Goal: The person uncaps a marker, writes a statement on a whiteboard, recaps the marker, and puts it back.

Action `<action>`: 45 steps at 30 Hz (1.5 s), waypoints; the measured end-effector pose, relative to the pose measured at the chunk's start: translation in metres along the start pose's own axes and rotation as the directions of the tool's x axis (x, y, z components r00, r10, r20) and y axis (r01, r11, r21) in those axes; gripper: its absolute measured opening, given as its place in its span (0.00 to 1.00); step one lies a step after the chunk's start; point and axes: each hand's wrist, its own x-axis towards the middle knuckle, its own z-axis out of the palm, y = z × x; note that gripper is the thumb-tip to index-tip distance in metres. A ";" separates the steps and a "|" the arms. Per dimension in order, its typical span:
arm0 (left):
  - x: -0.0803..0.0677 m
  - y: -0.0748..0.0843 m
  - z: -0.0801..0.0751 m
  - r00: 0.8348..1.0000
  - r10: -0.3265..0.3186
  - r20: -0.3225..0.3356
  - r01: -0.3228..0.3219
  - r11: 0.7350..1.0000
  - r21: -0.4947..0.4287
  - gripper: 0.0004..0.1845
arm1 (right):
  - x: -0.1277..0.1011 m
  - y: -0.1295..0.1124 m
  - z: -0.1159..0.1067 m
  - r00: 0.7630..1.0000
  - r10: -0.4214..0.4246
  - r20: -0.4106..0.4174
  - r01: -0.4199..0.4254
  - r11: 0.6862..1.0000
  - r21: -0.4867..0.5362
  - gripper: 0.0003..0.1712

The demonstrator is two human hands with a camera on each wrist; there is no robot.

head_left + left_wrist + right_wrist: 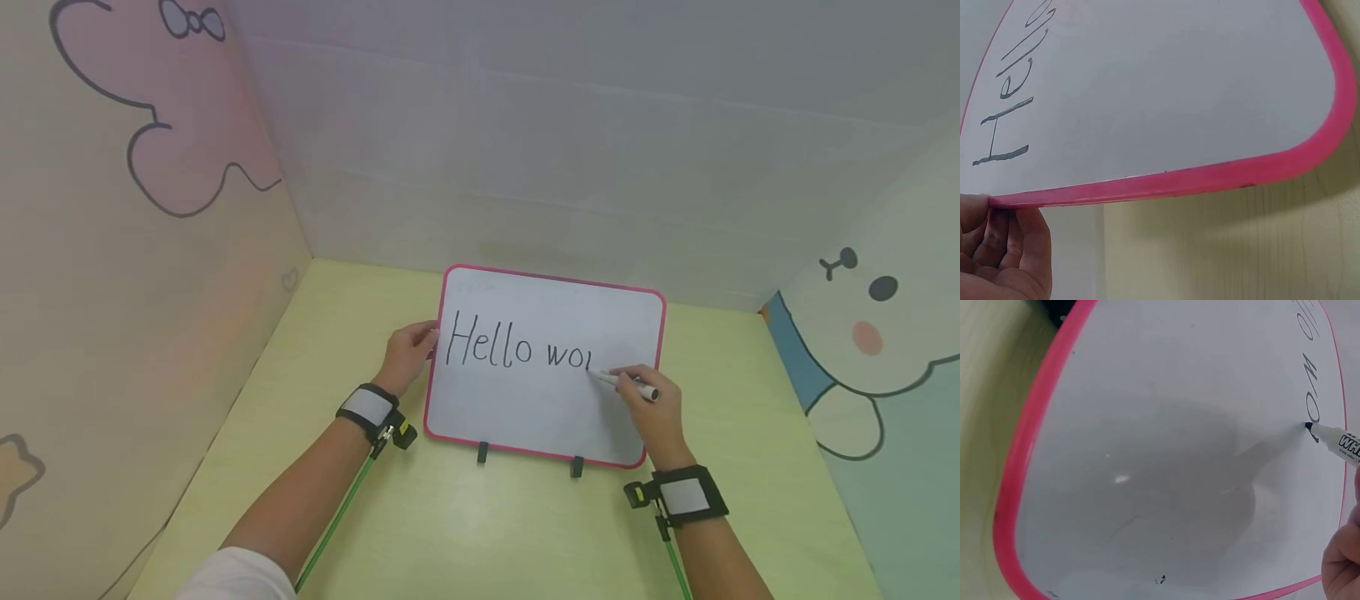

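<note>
1. The head view shows the whole board (543,367) on the table (465,525), reading "Hello wo".
2. The right hand (654,410) pinches a marker (628,384) whose tip touches the board after the "o".
3. The left hand (408,352) holds the board's left edge.
4. Only the left wrist view shows its fingers (1004,240) curled under the rim.
5. Only the right wrist view shows the tip's contact with the board.

A white board (540,400) with a hot-pink rim and black "Hello wo" lettering sits on a pale yellow-green wood-grain desk (465,533), a white marker (630,385) with a black tip touches it, and the pastel walls (112,292) carry pink and white cartoon animals outlined in black.
</note>
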 end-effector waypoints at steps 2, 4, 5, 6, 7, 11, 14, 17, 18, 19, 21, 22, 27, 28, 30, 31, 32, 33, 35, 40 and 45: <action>0.000 0.000 0.000 1.000 -0.002 0.001 0.002 1.000 -0.001 0.20 | 0.001 0.000 0.000 1.000 -0.016 -0.007 0.016 1.000 -0.004 0.07; 0.000 -0.001 0.000 1.000 -0.008 0.001 0.008 1.000 -0.002 0.20 | 0.002 0.001 0.000 0.999 -0.031 -0.014 0.031 0.999 -0.012 0.07; 0.000 -0.001 0.000 1.000 -0.011 0.001 0.011 1.000 0.000 0.20 | 0.003 0.001 0.000 0.999 -0.037 -0.017 0.036 0.999 -0.018 0.07; 0.000 -0.001 0.001 1.000 -0.014 0.001 0.014 1.000 0.000 0.20 | 0.003 0.001 0.000 0.999 -0.040 -0.021 0.040 0.999 -0.023 0.07; 0.000 -0.002 0.001 1.000 -0.016 0.001 0.016 1.000 0.001 0.20 | 0.004 0.002 -0.001 0.999 -0.043 -0.024 0.042 0.999 -0.027 0.08; 0.001 -0.002 0.002 1.000 -0.020 -0.004 0.020 1.000 0.001 0.20 | 0.005 0.003 -0.002 0.998 -0.054 -0.036 0.053 0.998 -0.030 0.08; 0.003 -0.002 0.003 1.000 -0.019 -0.008 0.019 1.000 0.002 0.20 | 0.007 0.005 -0.002 0.997 -0.057 -0.046 0.056 0.998 -0.028 0.08; 0.004 -0.003 0.004 1.000 -0.022 -0.010 0.022 1.000 0.006 0.20 | 0.008 0.006 -0.001 0.997 -0.052 -0.056 0.050 0.998 -0.028 0.08; 0.004 -0.004 0.004 1.000 -0.025 -0.010 0.025 1.000 0.007 0.20 | 0.008 0.006 -0.001 0.997 -0.046 -0.059 0.044 0.998 -0.032 0.08; 0.004 -0.004 0.004 1.000 -0.027 -0.010 0.027 1.000 0.006 0.20 | 0.008 0.005 -0.001 0.997 -0.045 -0.062 0.043 0.999 -0.034 0.09; 0.004 -0.003 0.004 0.999 -0.030 -0.012 0.030 1.000 0.002 0.20 | 0.008 0.005 -0.002 0.997 -0.039 -0.064 0.037 0.999 -0.035 0.09; 0.004 -0.003 0.004 0.999 -0.030 -0.012 0.030 1.000 0.000 0.20 | 0.008 0.004 -0.002 0.997 -0.034 -0.065 0.032 0.999 -0.037 0.10; 0.002 -0.001 0.004 0.999 -0.032 -0.019 0.032 1.000 -0.001 0.19 | 0.007 0.003 -0.002 0.998 -0.014 -0.068 0.010 0.999 -0.046 0.11; 0.002 -0.001 0.004 0.999 -0.030 -0.018 0.031 1.000 0.001 0.19 | 0.007 0.003 -0.002 0.998 -0.010 -0.069 0.007 0.999 -0.047 0.11; 0.001 0.000 0.004 0.999 -0.033 -0.016 0.033 0.999 0.000 0.19 | 0.007 0.003 -0.002 0.998 -0.012 -0.069 0.008 0.999 -0.048 0.11; 0.001 0.001 0.004 0.999 -0.035 -0.014 0.035 0.999 -0.001 0.19 | 0.007 0.003 -0.003 0.998 -0.010 -0.069 0.007 0.999 -0.048 0.11; 0.001 0.001 0.004 0.999 -0.038 -0.013 0.038 0.999 -0.003 0.19 | 0.007 0.003 -0.003 0.997 -0.011 -0.070 0.008 0.999 -0.046 0.11; 0.000 0.001 0.003 0.999 -0.040 -0.012 0.040 0.999 -0.005 0.19 | 0.006 0.003 -0.003 0.997 -0.011 -0.070 0.008 0.999 -0.045 0.12; 0.000 0.002 0.003 0.999 -0.044 -0.012 0.044 0.999 -0.005 0.19 | 0.006 0.002 -0.003 0.997 -0.009 -0.071 0.007 0.999 -0.031 0.11; 0.000 0.001 0.002 0.999 -0.041 -0.008 0.041 0.999 0.004 0.19 | 0.005 0.001 -0.005 0.994 -0.017 -0.109 0.022 0.999 0.040 0.10; 0.001 0.000 0.001 0.999 -0.043 -0.006 0.043 0.999 0.007 0.20 | 0.004 0.004 -0.007 0.992 -0.011 -0.127 0.021 0.997 0.073 0.09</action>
